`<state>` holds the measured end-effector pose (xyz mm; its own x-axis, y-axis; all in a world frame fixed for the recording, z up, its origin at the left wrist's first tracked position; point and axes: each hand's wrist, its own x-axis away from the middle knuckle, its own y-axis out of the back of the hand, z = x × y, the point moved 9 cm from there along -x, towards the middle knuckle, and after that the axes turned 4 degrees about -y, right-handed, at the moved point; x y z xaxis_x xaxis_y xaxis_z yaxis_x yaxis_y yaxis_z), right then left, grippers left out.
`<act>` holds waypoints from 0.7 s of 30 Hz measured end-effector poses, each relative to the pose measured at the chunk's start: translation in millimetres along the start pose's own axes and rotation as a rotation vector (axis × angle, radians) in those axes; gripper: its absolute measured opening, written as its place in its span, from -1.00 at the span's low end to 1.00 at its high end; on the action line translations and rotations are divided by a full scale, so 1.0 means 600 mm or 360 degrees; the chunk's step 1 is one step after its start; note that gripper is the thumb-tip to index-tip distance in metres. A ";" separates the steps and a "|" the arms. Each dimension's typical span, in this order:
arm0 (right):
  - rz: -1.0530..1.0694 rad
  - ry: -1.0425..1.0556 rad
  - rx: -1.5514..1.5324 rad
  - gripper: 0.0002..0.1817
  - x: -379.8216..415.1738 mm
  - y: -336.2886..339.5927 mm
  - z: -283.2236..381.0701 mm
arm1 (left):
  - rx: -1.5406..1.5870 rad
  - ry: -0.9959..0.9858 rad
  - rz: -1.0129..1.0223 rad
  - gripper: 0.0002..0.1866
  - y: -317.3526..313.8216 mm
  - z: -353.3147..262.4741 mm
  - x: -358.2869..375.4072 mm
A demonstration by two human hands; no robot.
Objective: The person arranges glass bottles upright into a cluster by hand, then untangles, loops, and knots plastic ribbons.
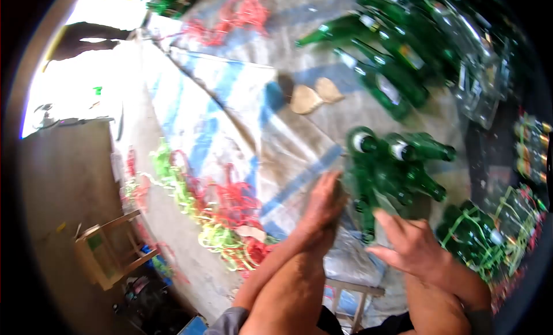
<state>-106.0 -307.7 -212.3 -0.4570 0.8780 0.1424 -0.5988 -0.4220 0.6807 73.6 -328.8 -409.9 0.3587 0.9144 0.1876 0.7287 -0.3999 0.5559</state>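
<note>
In the head view, a cluster of green glass bottles (391,168) stands close together on the striped sheet, necks pointing several ways. My left hand (324,202) is at the cluster's left side, fingers stretched toward the glass; blur hides whether it touches. Just in front of the bottles is my right hand (412,246), its thumb and forefinger spread apart and the forefinger close to the lower bottles. The other right fingers are curled and partly hidden. I see nothing held in either hand.
More green bottles (386,87) lie at the upper right beside clear bottles (478,93). Bottles tied with green string (469,228) sit at right. Red and green twine (230,208) lies left on the striped sheet (213,99). A wooden stool (115,248) is at lower left.
</note>
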 end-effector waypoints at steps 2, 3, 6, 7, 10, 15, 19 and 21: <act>0.0063 -0.0004 -0.0207 -0.30 0.002 0.022 0.005 | 0.0007 0.0010 -0.0047 -0.35 0.005 -0.002 0.000; 0.0144 -0.0022 -0.0319 -0.34 0.004 0.032 0.007 | 0.0018 0.0015 -0.0064 -0.36 0.012 -0.007 0.002; 0.0288 -0.0014 -0.0537 -0.55 0.010 0.086 0.015 | 0.0012 -0.0082 -0.0124 -0.34 0.021 -0.014 0.000; 0.0214 0.0043 -0.0644 -0.63 0.011 0.112 0.011 | -0.0008 -0.0063 -0.0096 -0.36 0.017 -0.009 0.001; -0.0096 -0.0023 -0.0682 -0.86 0.025 0.204 -0.054 | 0.0068 -0.0033 -0.0067 -0.38 0.012 0.001 0.001; -0.0590 -0.0749 -0.0815 -0.86 0.007 0.285 -0.245 | 0.0035 -0.0103 -0.0112 -0.47 0.021 -0.011 -0.001; -0.0508 -0.0763 -0.0619 -0.89 -0.088 0.248 -0.357 | 0.0049 -0.0096 -0.0117 -0.48 0.020 -0.008 -0.002; -0.0517 -0.0553 -0.0339 -0.78 -0.134 0.214 -0.410 | 0.0047 -0.0102 -0.0122 -0.48 0.018 -0.006 -0.001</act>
<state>-307.7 -487.9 -313.0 -0.0015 0.9792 0.2030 -0.8106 -0.1201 0.5732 79.2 -333.2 -401.0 0.3372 0.9368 0.0929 0.7721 -0.3316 0.5422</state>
